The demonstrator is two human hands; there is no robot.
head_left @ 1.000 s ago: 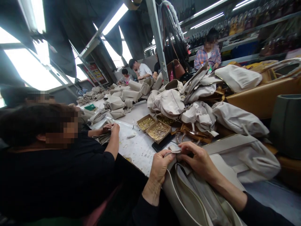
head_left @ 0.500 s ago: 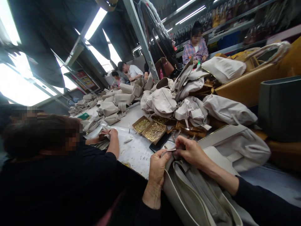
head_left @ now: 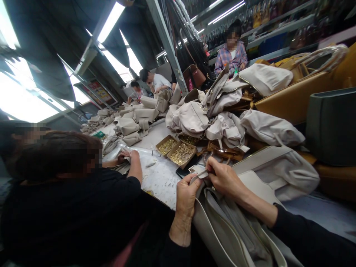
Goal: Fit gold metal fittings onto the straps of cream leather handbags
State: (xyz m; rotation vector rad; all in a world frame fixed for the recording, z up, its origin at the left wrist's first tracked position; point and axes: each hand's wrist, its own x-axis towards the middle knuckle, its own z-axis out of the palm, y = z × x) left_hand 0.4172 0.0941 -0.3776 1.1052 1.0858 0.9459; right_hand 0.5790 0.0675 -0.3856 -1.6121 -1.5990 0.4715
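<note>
A beige handbag (head_left: 222, 222) lies open towards me at the table's front edge, its zipped inner lining showing. My left hand (head_left: 187, 194) is closed, thumb on top, pinching a strap tab (head_left: 202, 174) at the bag's upper edge. From the other side my right hand (head_left: 222, 176) is closed on the same beige strap, its fingers curled in. A light metal piece, maybe a buckle (head_left: 192, 169), shows beyond the left thumb. Just past my hands lies a dark flat object (head_left: 182, 172), partly covered.
Cardboard boxes of small gold-coloured metal parts (head_left: 182, 154) stand beyond my hands. Beige bags (head_left: 191, 118) are heaped behind them. At the right are a mustard bag (head_left: 300, 92) and a dark green bag (head_left: 333, 126). A co-worker in black (head_left: 69, 207) works close on my left; others sit farther back.
My right hand has turned and shifted slightly, and more of the strap tab and the metal piece now shows between my hands. The co-worker on the left has leaned slightly to the right.
</note>
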